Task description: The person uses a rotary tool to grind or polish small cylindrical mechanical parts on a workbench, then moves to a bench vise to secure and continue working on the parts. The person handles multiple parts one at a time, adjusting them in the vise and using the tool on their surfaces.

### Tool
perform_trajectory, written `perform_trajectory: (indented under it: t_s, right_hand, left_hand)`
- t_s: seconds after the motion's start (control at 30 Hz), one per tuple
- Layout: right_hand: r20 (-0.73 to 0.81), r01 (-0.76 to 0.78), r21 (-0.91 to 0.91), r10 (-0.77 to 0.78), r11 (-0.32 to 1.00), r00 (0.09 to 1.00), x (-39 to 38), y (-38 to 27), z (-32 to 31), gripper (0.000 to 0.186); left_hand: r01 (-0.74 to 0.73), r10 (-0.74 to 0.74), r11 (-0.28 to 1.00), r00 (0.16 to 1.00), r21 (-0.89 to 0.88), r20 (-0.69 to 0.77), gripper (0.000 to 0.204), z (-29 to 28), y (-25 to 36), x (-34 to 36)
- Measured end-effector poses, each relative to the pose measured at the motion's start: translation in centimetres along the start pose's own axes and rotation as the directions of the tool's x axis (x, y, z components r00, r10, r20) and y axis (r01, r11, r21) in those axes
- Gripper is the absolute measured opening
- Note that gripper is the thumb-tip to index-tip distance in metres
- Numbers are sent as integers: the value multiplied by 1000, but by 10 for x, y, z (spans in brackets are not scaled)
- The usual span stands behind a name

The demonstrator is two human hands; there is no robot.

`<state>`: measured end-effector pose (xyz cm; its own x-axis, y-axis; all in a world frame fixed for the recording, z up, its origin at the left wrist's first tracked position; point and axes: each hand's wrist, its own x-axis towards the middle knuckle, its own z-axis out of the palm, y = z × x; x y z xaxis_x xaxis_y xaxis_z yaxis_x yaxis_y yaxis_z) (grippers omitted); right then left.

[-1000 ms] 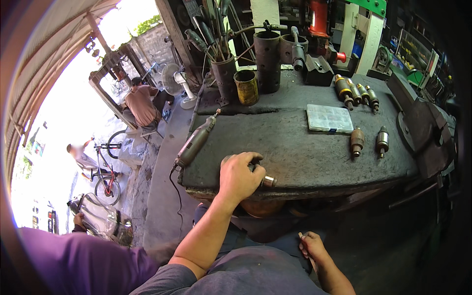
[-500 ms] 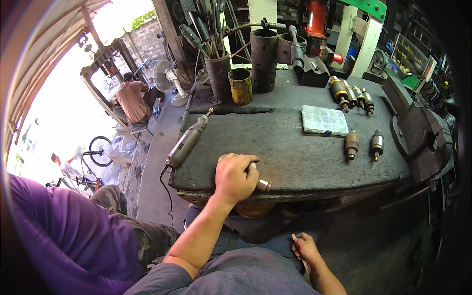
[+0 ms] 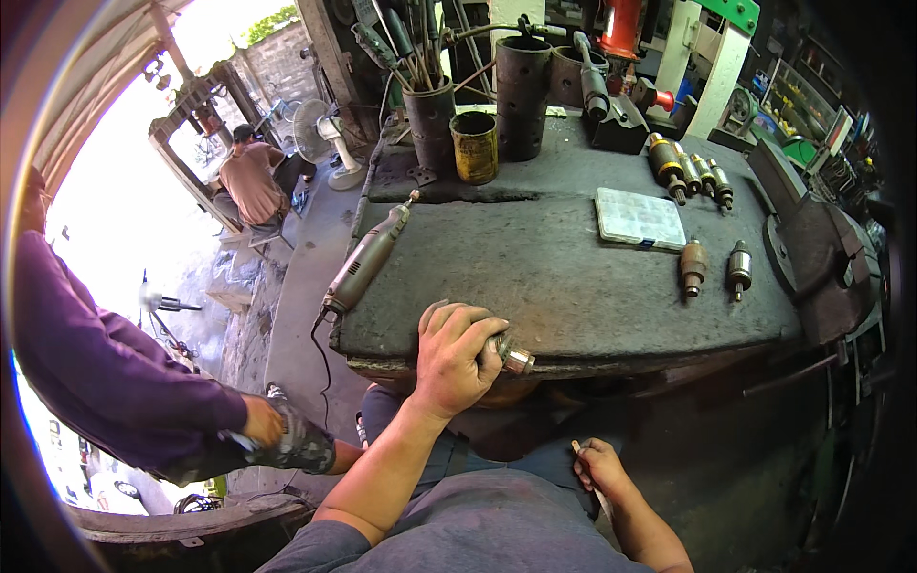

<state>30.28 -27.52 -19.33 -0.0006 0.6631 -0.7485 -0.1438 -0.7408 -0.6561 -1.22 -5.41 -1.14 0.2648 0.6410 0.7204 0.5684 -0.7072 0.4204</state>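
At the workbench's front edge, my left hand (image 3: pixel 457 355) is wrapped around a motor armature (image 3: pixel 519 360). Its ringed, copper-coloured end sticks out past the thumb; the rest is hidden in the palm. Low over my lap, my right hand (image 3: pixel 599 465) pinches a thin tan strip (image 3: pixel 576 446), whose other end hangs below the fist. I cannot make out what the strip is made of. On the bench left of my left hand lies a grey rotary tool (image 3: pixel 368 260) with a cord. Two similar armatures, a rusty one (image 3: pixel 693 267) and a silvery one (image 3: pixel 739 270), lie to the right.
A clear-lidded plastic case (image 3: pixel 638 219) lies behind the two armatures, with several more armatures (image 3: pixel 666 164) farther back. Tool-filled metal tubes (image 3: pixel 429 124) and a yellow can (image 3: pixel 475 148) stand at the rear. A dark vise (image 3: pixel 821 267) bounds the right. A purple-sleeved person (image 3: pixel 124 353) is close on my left.
The purple-clad person has moved, and their hand now shows at the left. My left hand has turned slightly, showing more of the armature's end. My right hand keeps its grip on the strip.
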Motion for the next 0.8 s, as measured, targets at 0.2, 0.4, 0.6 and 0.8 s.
perform_trajectory:
  t_s: [0.2,0.4,0.6,0.8]
  right_hand:
    - [-14,8,-18,-8,1000,1000,-3,-2,3,13]
    - [-1,10,0,-10,1000,1000,2,3,0,11]
    - [-22,55,-13,-55,998,998,2,11,1,13]
    - [-15,58,-24,-58,998,998,-3,8,0,13]
  left_hand:
    - [43,-42,999,990,-5,136,27,-16,7,8]
    - [11,-82,990,859,141,506,68,-51,18,24]
    - [318,-304,948,881,23,361,66,-33,25,22]
    - [675,-358,399,738,-621,572,61,-12,39,-11]
